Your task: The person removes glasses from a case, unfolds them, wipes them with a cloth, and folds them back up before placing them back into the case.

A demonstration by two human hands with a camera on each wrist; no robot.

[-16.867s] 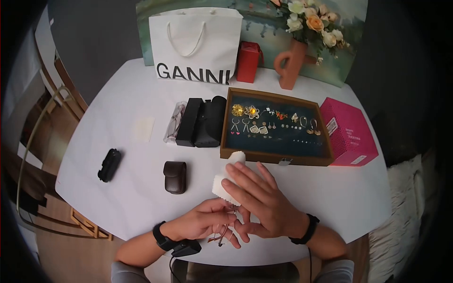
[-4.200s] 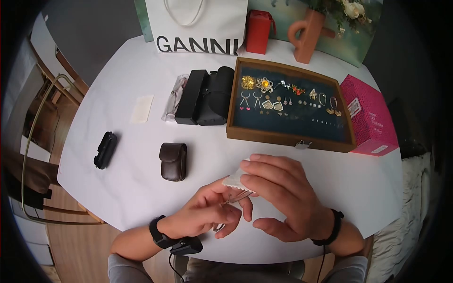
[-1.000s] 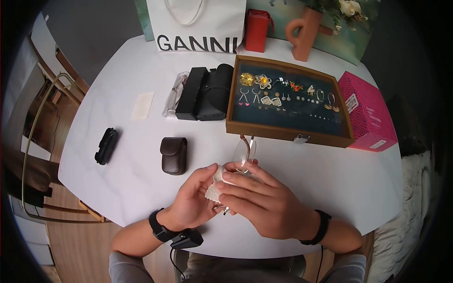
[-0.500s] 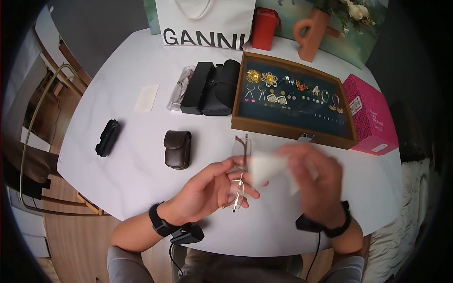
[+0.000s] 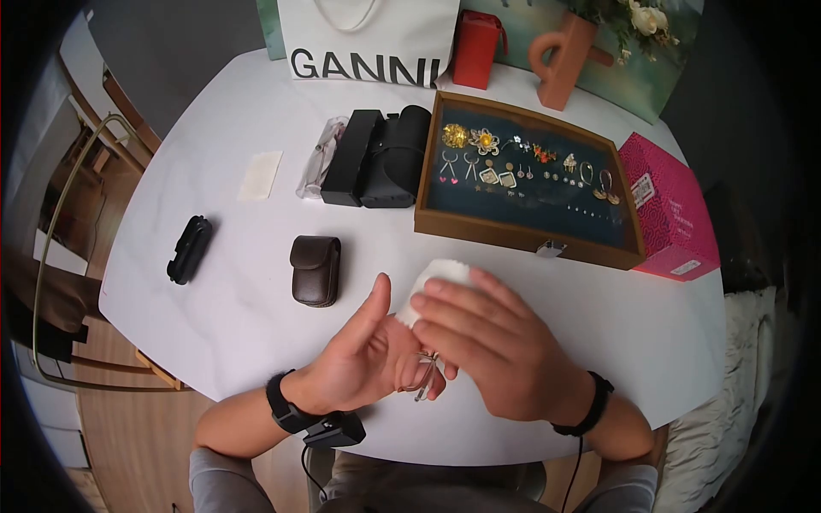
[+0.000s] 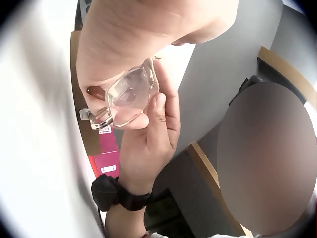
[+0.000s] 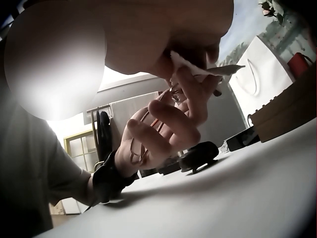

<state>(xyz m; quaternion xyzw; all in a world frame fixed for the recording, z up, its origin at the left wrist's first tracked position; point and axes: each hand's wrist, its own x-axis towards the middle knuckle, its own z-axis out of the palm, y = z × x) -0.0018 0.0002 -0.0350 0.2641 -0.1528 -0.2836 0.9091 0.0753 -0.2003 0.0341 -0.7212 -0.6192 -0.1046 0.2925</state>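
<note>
A pair of thin metal-framed glasses (image 5: pixel 425 376) is held in the left hand (image 5: pixel 363 359), whose fingers curl round it while the thumb stands up. In the left wrist view a clear lens (image 6: pixel 132 94) shows among the fingers. The right hand (image 5: pixel 505 350) holds a white cloth (image 5: pixel 438 278) under its fingers, over the left fingertips and the upper part of the glasses, which it hides. From the right wrist view, the cloth (image 7: pixel 190 65) lies at the left hand's (image 7: pixel 163 119) fingertips, with the glasses' frame running between the fingers.
A brown leather case (image 5: pixel 315 271) and a black case (image 5: pixel 190 249) lie on the white table (image 5: pixel 231 342). Behind are a cloth piece (image 5: pixel 260 175), black boxes (image 5: pixel 352 162), a wooden jewellery tray (image 5: pixel 513 242), a pink box (image 5: pixel 676 214), a paper bag (image 5: pixel 368 38) and a vase (image 5: pixel 566 64).
The right hand and cloth have come back left onto the glasses, after being off to the right half a second ago. The glasses sit lower in the left hand, and its thumb has lifted.
</note>
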